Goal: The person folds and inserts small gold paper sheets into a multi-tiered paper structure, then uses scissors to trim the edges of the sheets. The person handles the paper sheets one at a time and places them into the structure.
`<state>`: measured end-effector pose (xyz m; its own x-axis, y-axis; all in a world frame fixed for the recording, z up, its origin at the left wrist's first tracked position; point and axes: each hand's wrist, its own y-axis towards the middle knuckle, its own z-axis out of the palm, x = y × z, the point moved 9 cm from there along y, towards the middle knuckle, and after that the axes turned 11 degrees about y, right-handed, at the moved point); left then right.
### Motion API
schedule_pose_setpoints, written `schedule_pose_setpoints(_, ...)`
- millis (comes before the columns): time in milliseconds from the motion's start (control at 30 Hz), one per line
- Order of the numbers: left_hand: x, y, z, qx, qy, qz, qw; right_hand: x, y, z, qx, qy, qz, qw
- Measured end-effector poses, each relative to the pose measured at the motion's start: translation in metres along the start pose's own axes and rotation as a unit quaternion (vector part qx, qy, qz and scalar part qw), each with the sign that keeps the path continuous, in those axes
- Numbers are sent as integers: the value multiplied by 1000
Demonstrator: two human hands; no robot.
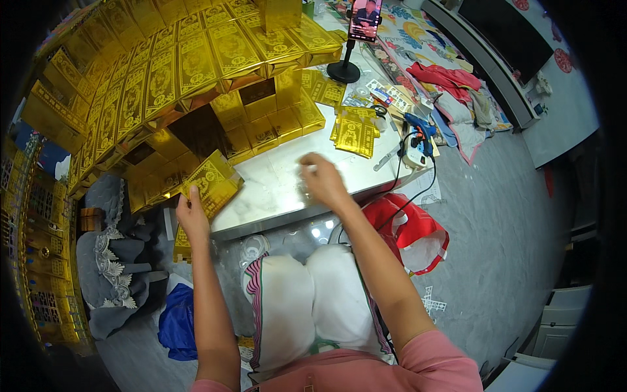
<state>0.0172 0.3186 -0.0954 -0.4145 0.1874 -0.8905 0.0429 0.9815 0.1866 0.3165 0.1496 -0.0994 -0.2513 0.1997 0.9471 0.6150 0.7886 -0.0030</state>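
Observation:
My left hand (192,210) grips a gold foil-printed box (214,182) by its left edge, thumb on top, at the table's near left edge. Over the white marble-look table (274,196), my right hand (321,179) is blurred, its fingers curled; whether it holds anything small cannot be told. Behind my left hand rises a large structure of gold foil boxes (198,61), with an overhanging upper layer and dark openings below. Flat gold printed pieces (355,134) lie in a pile to the right of my right hand.
A blue glue gun (420,126) with black cables lies by a white power strip (415,156) at the table's right edge. Near them are scissors (379,110) and a knife (386,159). A phone (365,19) stands on a black stand. A red bag (406,225) sits below.

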Motion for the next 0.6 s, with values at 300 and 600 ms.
schedule_pose_setpoints(300,-56,-83,60,156,-95,1,983,-66,-36,-162,-329,-221,223,891)
schedule_pose_setpoints(600,-78,-79,58,125,24,68,990,-71,-23,-163,-298,-218,253,894)
